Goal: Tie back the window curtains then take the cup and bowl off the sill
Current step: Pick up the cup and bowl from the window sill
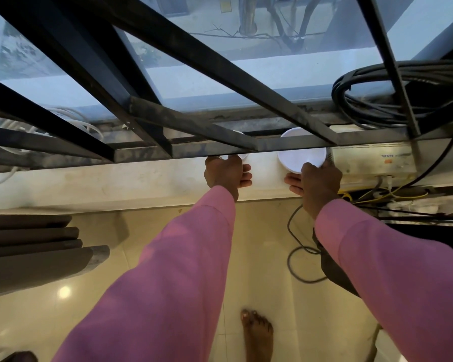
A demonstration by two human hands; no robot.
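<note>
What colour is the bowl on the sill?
The bowl is plain white; the head view, the only one, shows it.

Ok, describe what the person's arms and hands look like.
Long, loose pink sleeves cover both arms, the left sleeve and the right sleeve each ending at the wrist. The left hand and right hand are bare, with no gloves.

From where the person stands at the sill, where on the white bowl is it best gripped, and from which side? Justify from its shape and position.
Probably the near rim of the bowl, pinched from the room side, as the right hand does. It sits upright and wide, and the grille bar crosses over its far half, blocking any reach from above.
</note>
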